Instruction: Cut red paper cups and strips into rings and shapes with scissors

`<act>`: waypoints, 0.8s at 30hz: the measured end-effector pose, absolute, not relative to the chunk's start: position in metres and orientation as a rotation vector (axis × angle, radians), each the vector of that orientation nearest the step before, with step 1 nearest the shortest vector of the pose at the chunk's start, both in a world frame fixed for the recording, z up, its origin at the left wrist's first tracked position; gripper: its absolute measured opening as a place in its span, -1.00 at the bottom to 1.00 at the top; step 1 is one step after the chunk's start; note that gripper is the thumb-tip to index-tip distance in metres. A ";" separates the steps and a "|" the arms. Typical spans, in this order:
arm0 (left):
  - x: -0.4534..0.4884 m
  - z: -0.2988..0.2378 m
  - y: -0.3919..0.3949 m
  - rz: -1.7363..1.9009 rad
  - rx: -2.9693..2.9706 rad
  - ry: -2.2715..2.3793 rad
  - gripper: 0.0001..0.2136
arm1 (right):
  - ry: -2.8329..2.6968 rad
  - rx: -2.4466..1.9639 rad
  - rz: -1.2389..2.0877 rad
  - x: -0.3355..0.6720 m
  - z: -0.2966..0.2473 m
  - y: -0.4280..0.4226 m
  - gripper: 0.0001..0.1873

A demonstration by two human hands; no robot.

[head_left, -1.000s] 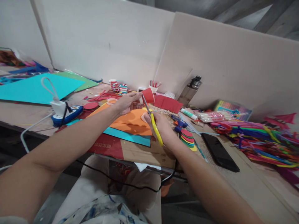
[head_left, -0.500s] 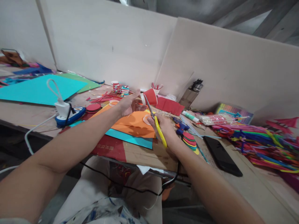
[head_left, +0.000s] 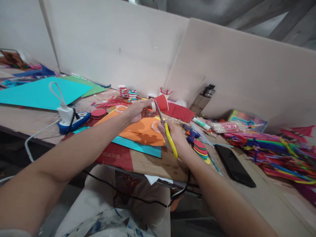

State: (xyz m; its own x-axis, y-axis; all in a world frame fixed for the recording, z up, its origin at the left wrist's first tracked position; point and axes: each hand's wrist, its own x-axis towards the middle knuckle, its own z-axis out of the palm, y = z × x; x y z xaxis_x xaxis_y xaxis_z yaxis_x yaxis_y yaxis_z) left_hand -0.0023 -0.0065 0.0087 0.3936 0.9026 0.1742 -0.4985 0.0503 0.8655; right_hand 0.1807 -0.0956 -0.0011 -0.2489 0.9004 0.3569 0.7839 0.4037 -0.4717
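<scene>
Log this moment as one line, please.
left hand: red-and-white paper cup | right hand: yellow-handled scissors | blades: at cup

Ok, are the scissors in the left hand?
No, the right hand holds the scissors, their blades at the cup.

The left hand (head_left: 139, 111) holds a red paper cup (head_left: 162, 102) tilted on its side above the table (head_left: 276, 199), fingers at its white band. The right hand (head_left: 174, 134) grips yellow-handled scissors (head_left: 169, 136), whose blades point up at that band; whether they cut into it is unclear. Beneath lie orange paper (head_left: 140, 131) and a turquoise strip (head_left: 140, 147). To the right are stacked coloured discs (head_left: 200, 149), a black phone (head_left: 235, 165), a glue stick (head_left: 201, 123) and a heap of bright craft stems (head_left: 278, 154). Red discs (head_left: 98, 113) sit left, beside a blue-and-white power strip (head_left: 80, 120); a large turquoise sheet (head_left: 41, 93) partly covers a green one.
</scene>
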 end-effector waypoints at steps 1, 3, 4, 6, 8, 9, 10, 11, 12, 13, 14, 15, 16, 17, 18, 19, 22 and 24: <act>-0.002 0.009 -0.007 1.131 1.041 0.489 -0.80 | -2.075 -1.426 0.272 0.180 0.000 -0.096 -0.49; -0.002 0.009 -0.007 1.134 1.031 0.494 -0.79 | -2.052 -1.427 0.275 0.178 0.001 -0.098 -0.47; -0.002 0.010 -0.007 1.135 1.028 0.492 -0.79 | -2.045 -1.431 0.273 0.177 0.001 -0.099 -0.46; -0.003 0.010 -0.008 1.133 1.028 0.482 -0.79 | -2.036 -1.443 0.267 0.176 0.002 -0.101 -0.45; -0.004 0.010 -0.008 1.129 1.027 0.479 -0.79 | -2.031 -1.459 0.264 0.175 0.003 -0.102 -0.45; -0.004 0.010 -0.008 1.127 1.025 0.482 -0.79 | -2.034 -1.462 0.267 0.175 0.003 -0.102 -0.45; -0.005 0.011 -0.008 1.127 1.021 0.486 -0.80 | -2.036 -1.466 0.266 0.175 0.004 -0.102 -0.45; -0.005 0.011 -0.007 1.125 1.018 0.488 -0.80 | -2.035 -1.468 0.263 0.175 0.004 -0.102 -0.45; -0.005 0.011 -0.007 1.122 1.015 0.489 -0.79 | -2.034 -1.470 0.260 0.175 0.004 -0.102 -0.45; -0.005 0.011 -0.007 1.118 1.014 0.489 -0.79 | -2.030 -1.470 0.256 0.175 0.004 -0.102 -0.45; -0.005 0.011 -0.007 1.113 1.015 0.487 -0.79 | -2.027 -1.470 0.253 0.175 0.003 -0.102 -0.45; -0.005 0.010 -0.007 1.109 1.015 0.484 -0.79 | -2.026 -1.469 0.252 0.175 0.003 -0.102 -0.45; -0.004 0.010 -0.007 1.107 1.014 0.479 -0.80 | -2.024 -1.469 0.252 0.175 0.003 -0.102 -0.46; -0.004 0.010 -0.006 1.105 1.012 0.473 -0.80 | -2.023 -1.470 0.253 0.175 0.002 -0.102 -0.46; -0.004 0.009 -0.006 1.105 1.009 0.465 -0.81 | -2.023 -1.471 0.255 0.175 0.002 -0.102 -0.46; -0.004 0.009 -0.006 1.106 1.006 0.458 -0.82 | -2.025 -1.472 0.258 0.175 0.002 -0.102 -0.47; -0.004 0.008 -0.005 1.105 1.004 0.461 -0.82 | -2.025 -1.487 0.266 0.175 0.002 -0.103 -0.49; -0.004 0.009 -0.006 1.100 1.005 0.477 -0.81 | -2.023 -1.495 0.265 0.175 0.002 -0.104 -0.49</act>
